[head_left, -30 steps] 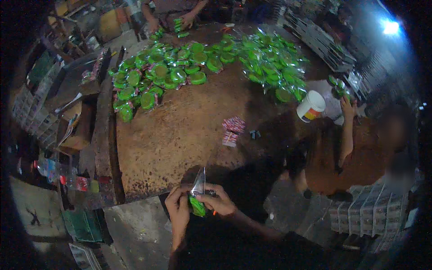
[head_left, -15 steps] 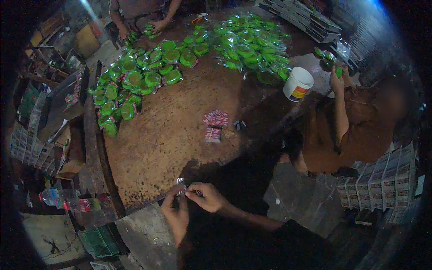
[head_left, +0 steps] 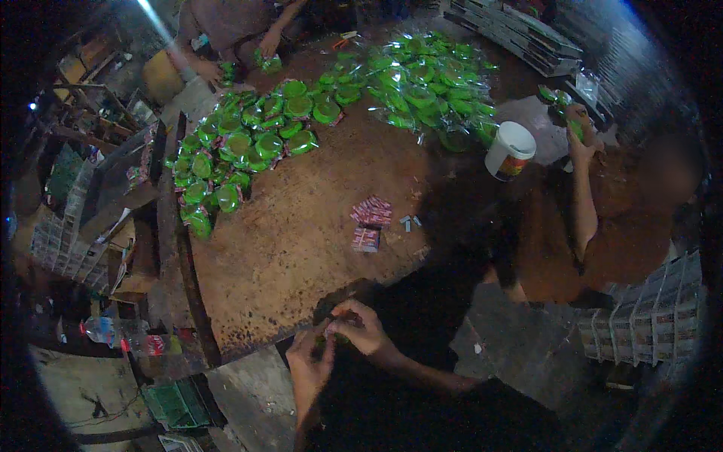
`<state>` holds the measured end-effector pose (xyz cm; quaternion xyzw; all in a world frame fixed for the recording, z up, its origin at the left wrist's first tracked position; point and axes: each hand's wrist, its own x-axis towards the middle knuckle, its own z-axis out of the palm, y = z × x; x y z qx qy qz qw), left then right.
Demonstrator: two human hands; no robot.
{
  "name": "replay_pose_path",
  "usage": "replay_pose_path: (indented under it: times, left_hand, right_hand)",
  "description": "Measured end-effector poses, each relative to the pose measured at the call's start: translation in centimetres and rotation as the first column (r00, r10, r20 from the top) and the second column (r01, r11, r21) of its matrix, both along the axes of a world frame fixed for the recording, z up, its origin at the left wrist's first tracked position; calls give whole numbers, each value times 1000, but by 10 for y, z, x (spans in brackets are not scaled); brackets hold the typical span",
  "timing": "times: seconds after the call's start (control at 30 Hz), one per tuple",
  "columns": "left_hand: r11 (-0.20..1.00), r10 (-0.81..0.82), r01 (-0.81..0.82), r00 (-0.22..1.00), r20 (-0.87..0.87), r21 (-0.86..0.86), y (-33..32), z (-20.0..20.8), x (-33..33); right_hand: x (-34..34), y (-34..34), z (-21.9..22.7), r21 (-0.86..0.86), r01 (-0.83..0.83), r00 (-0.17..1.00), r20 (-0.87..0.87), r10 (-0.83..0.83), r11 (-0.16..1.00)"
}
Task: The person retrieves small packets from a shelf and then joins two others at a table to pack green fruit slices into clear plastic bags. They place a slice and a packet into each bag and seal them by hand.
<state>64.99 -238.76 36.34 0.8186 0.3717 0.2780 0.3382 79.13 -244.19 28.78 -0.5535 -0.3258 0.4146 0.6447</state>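
Observation:
My left hand (head_left: 309, 354) and my right hand (head_left: 361, 331) meet at the table's near edge, fingers pinched together. What lies between them is small and mostly hidden; a dull greenish bit shows under the fingertips, too dark to name. Beyond my hands on the wooden table (head_left: 286, 218) is a banded stack of pink-and-white printed cards (head_left: 366, 240). Loose cards of the same kind (head_left: 372, 211) are spread just behind it. Beside them lie small grey metallic pieces (head_left: 409, 224).
Clear-wrapped green round packs form a left pile (head_left: 248, 143) and a far pile (head_left: 422, 83). A white bucket (head_left: 512, 151) stands at the right. One co-worker (head_left: 233, 30) handles green packs at the far side; another (head_left: 602, 203) sits at the right near plastic crates (head_left: 640, 316).
A shiny clear piece visible at my left fingertips earlier no longer shows. My hands have drawn closer together. The whole view has shifted slightly, and the far co-worker's hands have moved.

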Motion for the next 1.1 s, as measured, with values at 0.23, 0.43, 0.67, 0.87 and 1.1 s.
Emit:
replay_pose_path:
  times: [0.23, 0.43, 0.67, 0.87, 1.1]
  left_hand:
    - [996, -87, 86, 995, -55, -14, 12, -2, -21]
    - [948, 193, -131, 961, 196, -289, 3, -11, -7]
    - [995, 13, -25, 993, -116, -99, 12, 10, 9]
    - [999, -44, 40, 989, -140, -28, 26, 13, -2]
    - [979, 103, -91, 993, 61, -182, 18, -17, -7]
  right_hand:
    - [4, -1, -1, 5, -196, 979, -55, 196, 981]
    - [-2, 1, 6, 51, -180, 983, 33, 178, 982]
    - [9, 8, 0, -46, 64, 980, 189, -55, 997]
    - [9, 4, -2, 73, -90, 979, 189, 75, 993]
    - [3, -1, 8, 100, -54, 877, 481, -1, 994]
